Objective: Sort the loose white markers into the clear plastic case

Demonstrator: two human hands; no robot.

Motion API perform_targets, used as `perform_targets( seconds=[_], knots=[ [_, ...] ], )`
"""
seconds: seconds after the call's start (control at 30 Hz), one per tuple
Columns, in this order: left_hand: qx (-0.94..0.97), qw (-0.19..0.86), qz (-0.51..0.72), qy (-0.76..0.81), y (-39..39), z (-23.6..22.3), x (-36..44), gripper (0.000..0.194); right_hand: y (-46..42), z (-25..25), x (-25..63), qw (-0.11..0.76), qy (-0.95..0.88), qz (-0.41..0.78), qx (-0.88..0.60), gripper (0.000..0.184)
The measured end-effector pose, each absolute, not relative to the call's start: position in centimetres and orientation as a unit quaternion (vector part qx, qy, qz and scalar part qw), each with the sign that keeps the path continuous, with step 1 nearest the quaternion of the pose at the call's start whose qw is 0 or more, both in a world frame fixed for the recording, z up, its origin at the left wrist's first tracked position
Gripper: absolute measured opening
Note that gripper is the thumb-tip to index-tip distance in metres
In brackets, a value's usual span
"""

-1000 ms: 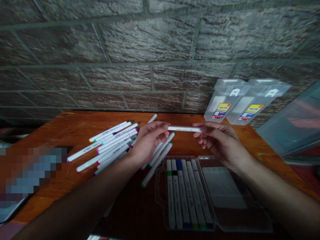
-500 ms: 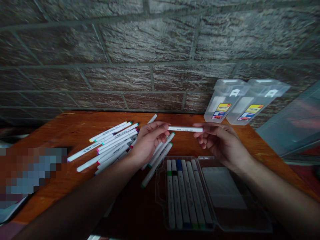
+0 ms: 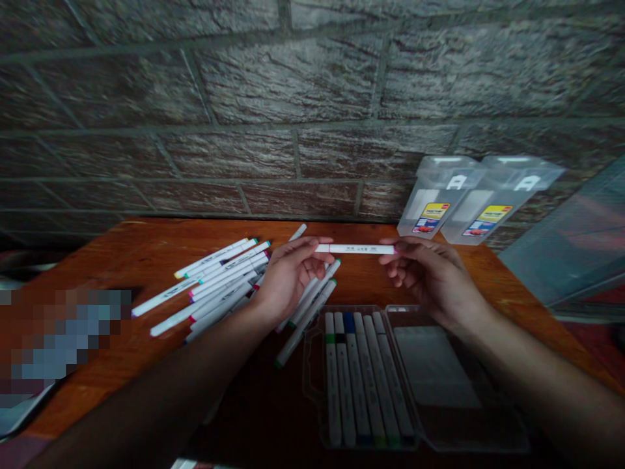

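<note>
A white marker pen with a pinkish ring near its left end is held level above the table. My left hand pinches its left end, and my right hand grips its right end between thumb and fingers. Below it stands an opened clear plastic case, its lid folded out to the right. Several white markers lie side by side in the case's left half. More loose markers with coloured end caps lie heaped on the table left of my left hand, some partly hidden by it.
Two translucent plastic cases with yellow and blue labels lean against the stone-block wall at the back right. The wooden table runs up to that wall. A pixelated object lies at the left edge.
My left fingers have shifted left along the marker, baring more of it and the pinkish ring. The marker has turned slightly, so its printing shows differently.
</note>
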State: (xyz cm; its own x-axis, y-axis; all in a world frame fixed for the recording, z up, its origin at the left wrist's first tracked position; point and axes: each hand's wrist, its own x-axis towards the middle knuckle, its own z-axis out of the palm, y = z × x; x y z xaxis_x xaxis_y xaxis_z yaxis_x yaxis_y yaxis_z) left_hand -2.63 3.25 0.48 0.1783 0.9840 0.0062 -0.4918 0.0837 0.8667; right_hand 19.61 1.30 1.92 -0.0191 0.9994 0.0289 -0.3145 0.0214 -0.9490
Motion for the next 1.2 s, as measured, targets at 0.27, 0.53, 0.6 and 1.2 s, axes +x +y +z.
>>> perform_targets(
  seconds=[0.27, 0.53, 0.6, 1.2],
  knots=[
    [0.402, 0.667, 0.545, 0.311, 3.0, 0.5, -2.5, 0.024, 1.5, 1.8, 19.8, 0.573, -0.437, 0.551, -0.421, 0.013],
    [0.423, 0.679, 0.528, 0.285, 2.8, 0.3, -2.5, 0.027, 1.9, 1.8, 19.9, 0.577, -0.410, 0.549, -0.445, 0.010],
    [0.427, 0.684, 0.525, 0.273, 2.8, 0.3, -2.6, 0.027, 1.9, 1.8, 19.9, 0.580, -0.405, 0.552, -0.442, 0.012],
    [0.468, 0.708, 0.488, 0.203, 2.1, 0.5, -2.8, 0.031, 2.5, 1.0, 20.5, 0.571, -0.386, 0.577, -0.437, 0.009]
  ],
)
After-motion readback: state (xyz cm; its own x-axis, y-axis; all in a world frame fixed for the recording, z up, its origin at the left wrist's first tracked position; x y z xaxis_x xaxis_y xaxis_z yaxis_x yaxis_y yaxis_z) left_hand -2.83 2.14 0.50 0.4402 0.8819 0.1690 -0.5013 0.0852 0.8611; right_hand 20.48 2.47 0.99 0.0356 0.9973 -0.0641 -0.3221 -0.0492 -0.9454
